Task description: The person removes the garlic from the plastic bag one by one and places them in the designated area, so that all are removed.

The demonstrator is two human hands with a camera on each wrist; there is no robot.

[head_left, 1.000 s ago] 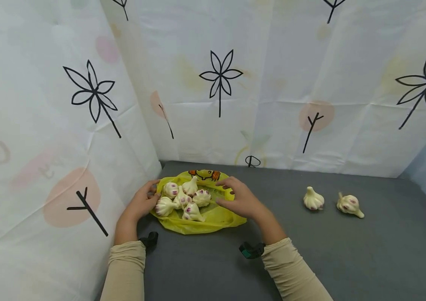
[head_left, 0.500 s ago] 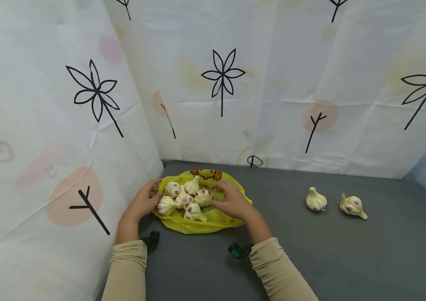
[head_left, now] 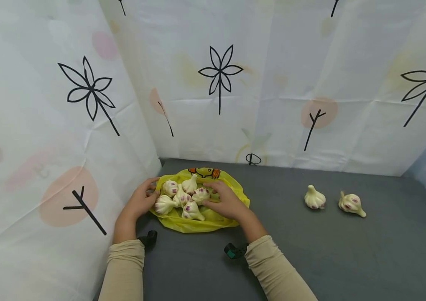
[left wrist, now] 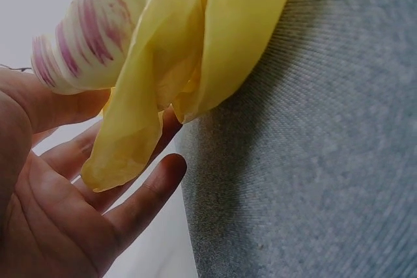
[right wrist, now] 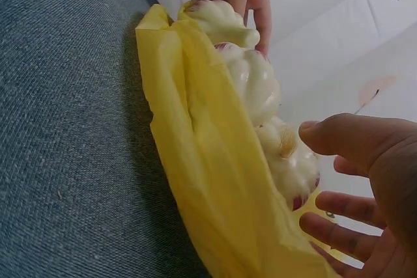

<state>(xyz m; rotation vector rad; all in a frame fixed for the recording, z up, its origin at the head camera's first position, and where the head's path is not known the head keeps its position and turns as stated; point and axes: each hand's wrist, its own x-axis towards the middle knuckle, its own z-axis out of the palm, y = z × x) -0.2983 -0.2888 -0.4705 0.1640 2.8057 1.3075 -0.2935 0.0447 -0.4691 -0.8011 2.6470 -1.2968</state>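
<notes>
A yellow plastic bag [head_left: 197, 227] lies spread on the grey table, several garlic bulbs [head_left: 181, 197] bunched on its left side. My left hand [head_left: 140, 201] is at the bag's left edge. In the left wrist view, its fingers [left wrist: 151, 190] are loosely extended behind the yellow plastic, with a purple-streaked bulb [left wrist: 98, 37] just above the thumb. Over the bag's right part, my right hand [head_left: 229, 203] reaches in toward the rightmost bulb [head_left: 200, 195]. The right wrist view has its thumb and fingers [right wrist: 342, 208] spread apart beside that bulb [right wrist: 290, 161], not closed round it.
Two more garlic bulbs lie on the table to the right, one upright [head_left: 314, 197] and one on its side [head_left: 351, 204]. A patterned white cloth [head_left: 273, 83] rises behind the table, and another white cloth side [head_left: 28, 167] stands close by the left arm.
My right hand has moved left over the bag, from its right edge to beside the rightmost bulb. The left hand keeps its place at the left edge. The bunched bulbs stay put.
</notes>
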